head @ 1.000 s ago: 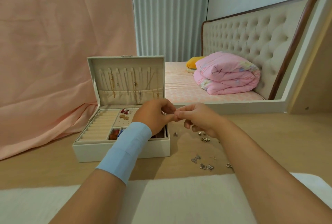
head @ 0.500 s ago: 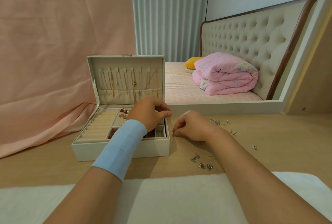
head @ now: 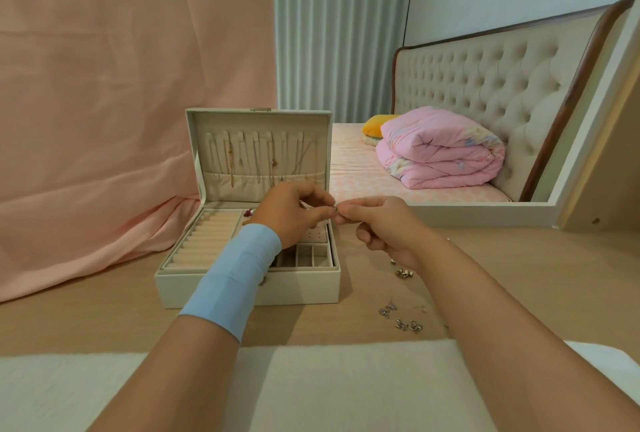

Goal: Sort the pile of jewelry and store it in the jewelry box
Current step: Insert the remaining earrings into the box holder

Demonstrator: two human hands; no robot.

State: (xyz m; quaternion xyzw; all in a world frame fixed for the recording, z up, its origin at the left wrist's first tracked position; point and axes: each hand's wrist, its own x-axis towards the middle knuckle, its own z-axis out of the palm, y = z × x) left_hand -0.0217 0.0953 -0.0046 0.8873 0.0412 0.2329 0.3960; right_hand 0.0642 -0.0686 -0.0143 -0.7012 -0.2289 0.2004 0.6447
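Currently: small silver piece (head: 335, 207) is held in the air, above the right rear part of the jewelry box (head: 247, 289). It is too small to tell what kind of piece it is.

Left hand (head: 294, 213): fingers (head: 313, 214) curled, thumb and forefinger pinching the piece from the left. Blue band (head: 235, 276) wraps this wrist.

Right hand (head: 381, 227): fingertips meet the left hand's at the piece and pinch it from the right; the other fingers are curled under the palm.

Box stands open on the wooden surface (head: 519, 276), with its lid (head: 259, 120) upright. Thin chains (head: 229, 161) hang from hooks inside the lid, their lower ends tucked in a pocket. Inside the tray, ring rolls (head: 204, 241) fill the left section. Small square compartments (head: 311, 253) sit front right, and a few red and gold bits (head: 247, 213) lie at the rear, partly hidden by the left hand.

Loose jewelry lies on the surface right of the box in 2 groups: 1 silver cluster (head: 403, 272) beside the right wrist, another (head: 401, 322) nearer the front edge.

White cloth (head: 311, 379) covers the near edge under both forearms.

Background: pink drape (head: 121, 85) on the left, grey curtain (head: 339, 33) in the middle. On the right is a bed with a tufted headboard (head: 485, 85), a folded pink quilt (head: 440, 154) and a yellow pillow (head: 377, 122).
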